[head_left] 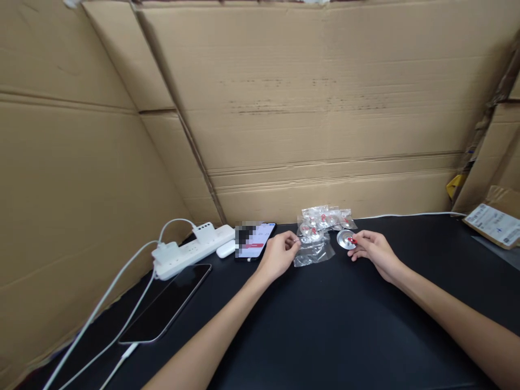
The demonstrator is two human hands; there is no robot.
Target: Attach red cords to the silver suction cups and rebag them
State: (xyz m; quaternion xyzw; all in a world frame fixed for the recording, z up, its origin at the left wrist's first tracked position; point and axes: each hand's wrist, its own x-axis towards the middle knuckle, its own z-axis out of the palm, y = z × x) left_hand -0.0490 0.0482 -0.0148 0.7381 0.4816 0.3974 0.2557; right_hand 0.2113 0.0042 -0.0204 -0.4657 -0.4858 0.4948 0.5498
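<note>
My right hand (374, 250) is closed, with thumb and fingers pinching a shiny round silver disc (343, 240) by the red piece at its middle. The disc is tilted, and its exact kind cannot be made out. My left hand (281, 250) is closed at the left edge of a clear plastic bag (314, 254), fingertips pinched together on it. Just behind the bag lies a pile of similar silver discs with red parts (324, 219), wrapped in clear plastic.
Left of my hands are a lit phone (255, 242), a white power strip (195, 252) with cables and a dark tablet (168, 303). Cardboard walls (325, 130) surround the black table (325, 336). A labelled cardboard package (495, 223) lies at far right.
</note>
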